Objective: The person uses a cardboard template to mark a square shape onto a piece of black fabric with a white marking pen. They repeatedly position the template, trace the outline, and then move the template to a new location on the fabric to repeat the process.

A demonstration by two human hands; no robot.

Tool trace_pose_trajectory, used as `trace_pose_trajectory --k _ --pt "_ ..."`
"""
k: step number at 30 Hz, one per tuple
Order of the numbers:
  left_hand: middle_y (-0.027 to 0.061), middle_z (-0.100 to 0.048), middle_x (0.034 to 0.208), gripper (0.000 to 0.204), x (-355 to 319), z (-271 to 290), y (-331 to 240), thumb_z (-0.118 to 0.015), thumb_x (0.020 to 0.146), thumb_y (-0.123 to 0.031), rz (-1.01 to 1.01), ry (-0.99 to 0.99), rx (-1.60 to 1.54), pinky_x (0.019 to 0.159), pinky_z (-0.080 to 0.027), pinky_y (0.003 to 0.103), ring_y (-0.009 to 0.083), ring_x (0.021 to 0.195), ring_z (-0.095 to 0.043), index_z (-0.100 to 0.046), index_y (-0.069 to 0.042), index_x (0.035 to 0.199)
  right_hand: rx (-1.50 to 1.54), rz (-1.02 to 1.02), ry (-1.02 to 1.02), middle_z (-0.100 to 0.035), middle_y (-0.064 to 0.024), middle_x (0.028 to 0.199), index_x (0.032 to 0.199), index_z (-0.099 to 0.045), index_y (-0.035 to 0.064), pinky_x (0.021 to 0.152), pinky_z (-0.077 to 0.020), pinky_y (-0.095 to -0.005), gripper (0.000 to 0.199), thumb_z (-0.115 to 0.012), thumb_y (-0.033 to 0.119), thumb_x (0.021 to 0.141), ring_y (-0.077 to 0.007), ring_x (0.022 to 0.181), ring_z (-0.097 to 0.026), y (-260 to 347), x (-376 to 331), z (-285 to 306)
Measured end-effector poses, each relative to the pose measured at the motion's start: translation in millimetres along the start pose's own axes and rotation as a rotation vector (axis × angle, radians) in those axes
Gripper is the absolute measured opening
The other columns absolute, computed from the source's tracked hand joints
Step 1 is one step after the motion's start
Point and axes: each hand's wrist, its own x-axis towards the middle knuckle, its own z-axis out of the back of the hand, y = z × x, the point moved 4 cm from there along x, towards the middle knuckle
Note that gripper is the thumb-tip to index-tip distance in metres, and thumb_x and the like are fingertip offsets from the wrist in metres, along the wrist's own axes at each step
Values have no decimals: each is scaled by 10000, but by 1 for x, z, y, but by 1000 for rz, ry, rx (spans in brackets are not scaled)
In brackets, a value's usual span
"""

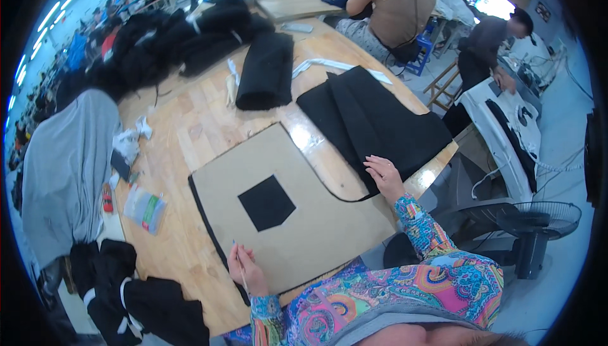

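Head view: one beige board (316, 238) lies flat on the wooden table (171, 175) directly before me, with a black edge (201, 208) showing along its left side, judged to be cloth beneath. At its middle is a black five-sided shape (266, 202); whether an opening or a patch laid on top, I cannot tell. Progress: the board appears laid out; no drawn line can be made out on the black, so any pen work is unconfirmed and I judge it outstanding. My left hand (249, 273) is at the board's left side, fingers pinched round a thin pen (235, 243). My right hand (385, 176) is at the folded black cloth (380, 118), fingers extended, nothing visible in their grip; whether they press, I cannot tell. Obstruction: that cloth crowds the board's curved right edge. Beyond lie a black roll (266, 70) and a white strip (326, 62); to the left, a clear packet (144, 208), grey cloth (69, 168) and a tied black bundle (164, 308). A fan (548, 219) stands off the table, right.
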Motion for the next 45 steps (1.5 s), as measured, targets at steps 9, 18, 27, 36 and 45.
trace_pose_trajectory --k 9,18,27,36,45 --pt "145 -655 950 219 33 30 -7 -593 902 -110 -286 -94 410 751 -498 354 258 842 -624 -597 44 1057 99 30 186 -680 -129 1033 912 -701 29 865 -479 -366 134 -641 127 844 -267 986 -636 34 -14 7" --pt "146 -667 868 305 59 42 -1 -723 774 -157 -116 23 629 704 -502 384 298 735 -630 -614 -3 1013 178 136 364 -516 -197 1298 1141 -614 -4 1044 -338 -443 431 -708 225 788 -364 1247 -434 94 -60 -64" --pt "-34 -471 668 210 49 42 -49 -702 787 -9 -106 102 73 545 -394 205 52 595 -444 -503 -42 845 80 147 318 -472 -180 1337 1174 -600 27 1080 -257 -501 468 -716 232 769 -386 1301 -344 105 -69 -68" --pt "8 -492 851 178 72 176 -122 -605 858 30 -470 -502 -107 673 -422 212 70 723 -466 -452 -62 859 218 255 137 -460 -183 1310 1206 -559 48 1069 -303 -481 496 -731 142 750 -403 1289 -360 143 -54 -41" --pt "42 -467 833 130 110 280 -66 -554 879 14 -424 -986 214 729 -430 280 141 764 -472 -429 -15 859 241 626 866 -398 -122 1405 1266 -545 155 1084 -129 -649 536 -687 415 820 -333 1357 -310 176 -112 -82"
